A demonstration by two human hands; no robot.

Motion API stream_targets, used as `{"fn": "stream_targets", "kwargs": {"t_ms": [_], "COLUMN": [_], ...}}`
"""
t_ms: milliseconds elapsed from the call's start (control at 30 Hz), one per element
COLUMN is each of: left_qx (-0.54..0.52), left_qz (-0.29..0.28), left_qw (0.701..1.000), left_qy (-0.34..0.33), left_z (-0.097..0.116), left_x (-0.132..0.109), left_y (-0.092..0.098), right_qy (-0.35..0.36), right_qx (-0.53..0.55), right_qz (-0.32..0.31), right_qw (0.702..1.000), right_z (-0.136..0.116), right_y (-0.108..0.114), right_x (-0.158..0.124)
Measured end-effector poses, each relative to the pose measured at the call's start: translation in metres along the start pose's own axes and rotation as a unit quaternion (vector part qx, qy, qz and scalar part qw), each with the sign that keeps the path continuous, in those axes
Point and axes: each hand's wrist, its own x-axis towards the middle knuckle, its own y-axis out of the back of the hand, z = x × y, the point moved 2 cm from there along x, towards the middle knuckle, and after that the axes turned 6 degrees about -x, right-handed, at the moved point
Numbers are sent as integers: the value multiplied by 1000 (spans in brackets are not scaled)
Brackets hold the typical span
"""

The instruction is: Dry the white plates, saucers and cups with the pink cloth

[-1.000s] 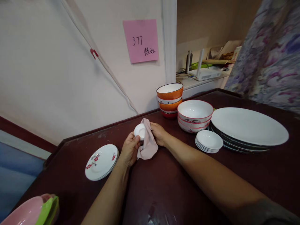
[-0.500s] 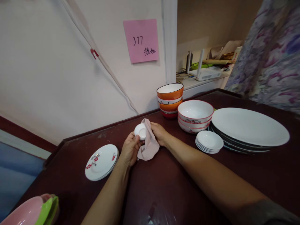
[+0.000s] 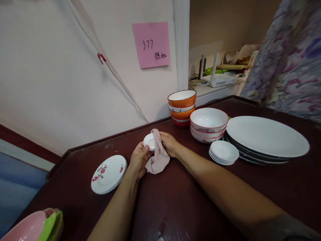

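Note:
Above the middle of the dark red table, my left hand (image 3: 139, 158) grips a small white dish (image 3: 149, 141) by its edge, thumb over the underside, its round foot ring facing me. A pale pink cloth (image 3: 157, 160) drapes over the dish's right side and hangs down in a loose fold. My right hand (image 3: 170, 144) is closed on the cloth and presses it against the dish; its fingertips are hidden behind the fabric. To the right sits a stack of small white dishes (image 3: 224, 151), and left of my forearm lie white plates with red flowers (image 3: 109, 174).
Orange and white bowls (image 3: 182, 100) stand stacked by the wall, beside red-rimmed white bowls (image 3: 209, 120). Large oval plates (image 3: 268, 135) are piled at the right. A pink bowl with green trim (image 3: 27, 227) occupies the near left corner. A white router (image 3: 219, 78) rests on a shelf.
The cloth has shifted slightly, its lower fold now a little further left and lower. Both hands keep their hold on dish and cloth, with hardly any other movement.

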Motion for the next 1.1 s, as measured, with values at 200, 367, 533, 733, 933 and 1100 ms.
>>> {"fn": "stream_targets", "kwargs": {"t_ms": [200,367,533,733,933,1100], "left_qx": [-14,32,-29,-3,-4,-68], "left_qz": [1,-5,26,3,13,35], "left_qw": [1000,999,999,1000,1000,997], "left_qy": [10,35,-13,30,21,-3], "left_z": [5,1,4,4,3,7], "left_x": [-1,-4,1,-1,-2,2], "left_y": [-3,-9,-1,-3,-6,0], "right_qy": [0,3,2,4,-1,4], "right_qx": [2,-3,5,3,1,5], "right_qz": [-23,24,-9,0,20,-39], "right_qw": [1000,1000,1000,1000,1000,999], "right_z": [-2,1,-1,0,1,1], "right_y": [-2,-1,-3,-2,1,-1], "right_x": [-3,1,-1,-2,1,-2]}}
